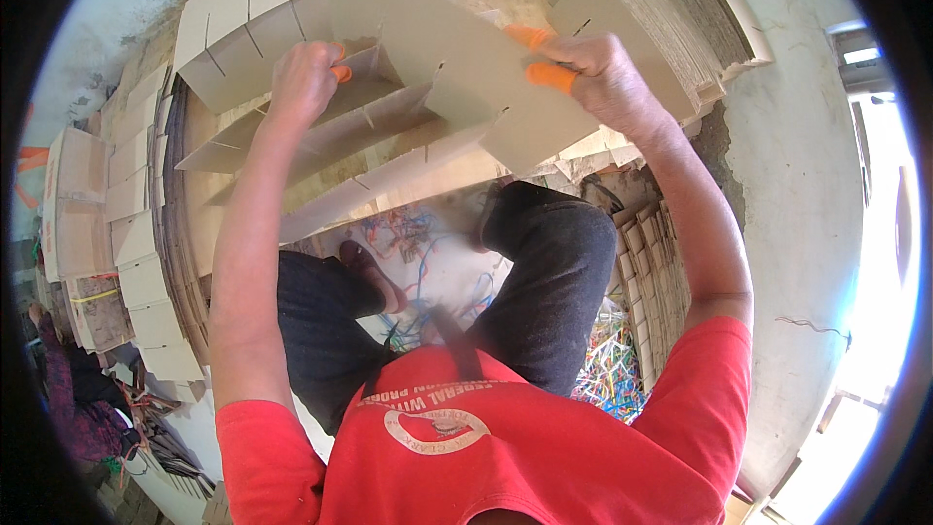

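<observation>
My right hand (607, 83), with orange covers on its fingers, is closed on the right part of a large, slotted cardboard panel (457, 49). The panel slants across the bench and meets several long cardboard strips (389, 170) that stand on edge, forming a partly joined divider. To the left, my left hand (306, 83), also wearing orange finger covers, pinches the far side of this divider at a cardboard strip (362, 66). Its fingertips are partly hidden. Both forearms reach forward from my red sleeves.
Stacked cardboard sheets (632, 29) stand at the far right. A row of slotted cardboard (233, 49) lies at the far left, with more stacks (141, 224) along the left side. Colourful strap scraps (607, 360) lie on the floor. Another person's patterned sleeve (73, 399) shows at lower left.
</observation>
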Motion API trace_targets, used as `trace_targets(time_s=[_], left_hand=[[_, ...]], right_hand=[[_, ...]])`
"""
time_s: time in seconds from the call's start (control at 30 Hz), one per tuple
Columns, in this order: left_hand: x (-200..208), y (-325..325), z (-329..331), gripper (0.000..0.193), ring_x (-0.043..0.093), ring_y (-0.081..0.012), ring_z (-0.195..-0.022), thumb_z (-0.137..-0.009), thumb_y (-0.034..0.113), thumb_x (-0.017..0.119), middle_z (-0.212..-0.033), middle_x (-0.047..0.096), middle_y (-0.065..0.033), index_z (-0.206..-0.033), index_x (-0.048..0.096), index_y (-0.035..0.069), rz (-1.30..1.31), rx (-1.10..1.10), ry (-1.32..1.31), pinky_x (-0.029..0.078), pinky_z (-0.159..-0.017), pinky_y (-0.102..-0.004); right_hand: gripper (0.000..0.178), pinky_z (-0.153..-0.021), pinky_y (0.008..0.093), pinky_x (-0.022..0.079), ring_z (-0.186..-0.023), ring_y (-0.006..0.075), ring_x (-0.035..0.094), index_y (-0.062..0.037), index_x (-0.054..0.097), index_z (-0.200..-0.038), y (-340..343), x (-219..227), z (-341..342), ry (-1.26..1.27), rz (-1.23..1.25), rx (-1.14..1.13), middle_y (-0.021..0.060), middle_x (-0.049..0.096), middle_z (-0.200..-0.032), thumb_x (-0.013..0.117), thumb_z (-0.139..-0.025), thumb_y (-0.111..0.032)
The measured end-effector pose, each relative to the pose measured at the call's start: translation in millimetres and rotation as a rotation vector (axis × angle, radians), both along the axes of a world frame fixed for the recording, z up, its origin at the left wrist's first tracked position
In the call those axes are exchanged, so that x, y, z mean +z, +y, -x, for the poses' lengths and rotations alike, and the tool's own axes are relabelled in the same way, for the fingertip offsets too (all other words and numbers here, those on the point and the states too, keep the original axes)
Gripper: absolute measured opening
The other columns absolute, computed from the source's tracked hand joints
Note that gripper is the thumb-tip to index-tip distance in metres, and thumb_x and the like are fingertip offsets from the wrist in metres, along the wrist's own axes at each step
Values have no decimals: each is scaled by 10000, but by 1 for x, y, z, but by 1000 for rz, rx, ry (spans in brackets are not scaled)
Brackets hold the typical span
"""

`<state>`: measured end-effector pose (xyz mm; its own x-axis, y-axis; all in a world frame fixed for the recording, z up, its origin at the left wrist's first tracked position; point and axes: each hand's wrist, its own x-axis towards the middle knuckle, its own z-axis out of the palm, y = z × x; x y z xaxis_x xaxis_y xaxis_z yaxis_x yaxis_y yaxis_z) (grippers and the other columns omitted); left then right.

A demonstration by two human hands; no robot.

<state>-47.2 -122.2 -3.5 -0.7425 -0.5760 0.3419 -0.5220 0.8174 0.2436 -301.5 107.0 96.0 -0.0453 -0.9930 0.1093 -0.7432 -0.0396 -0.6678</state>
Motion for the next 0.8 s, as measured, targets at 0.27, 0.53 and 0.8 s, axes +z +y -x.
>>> trace_targets(time_s=[0.27, 0.53, 0.8], left_hand=[[2, -6, 3, 331, 465, -460, -657, -738, 100, 767, -690, 462, -267, -671, 470, -30, -71, 26, 8, 388, -565, -487], [2, -9, 6, 193, 563, -422, -705, -768, 120, 751, -735, 577, -235, -764, 601, -1, -81, 56, -45, 442, -622, -472], [65, 113, -3, 617, 610, -290, -958, -730, 397, 772, -1040, 677, -137, -1168, 632, -15, -59, -89, 20, 494, -797, -404]], right_hand=[[188, -645, 438, 483, -735, 405, 591, 0, 628, -1027, -32, -16, 1, 442, 66, 164, 212, 613, -807, 622, -840, -19], [223, -696, 463, 518, -815, 385, 651, -47, 640, -1036, -28, -31, -3, 428, 12, 192, 227, 640, -836, 583, -820, -41], [191, -700, 462, 517, -817, 376, 657, -59, 657, -969, -18, -20, -23, 433, 35, 178, 193, 658, -817, 569, -802, -31]])
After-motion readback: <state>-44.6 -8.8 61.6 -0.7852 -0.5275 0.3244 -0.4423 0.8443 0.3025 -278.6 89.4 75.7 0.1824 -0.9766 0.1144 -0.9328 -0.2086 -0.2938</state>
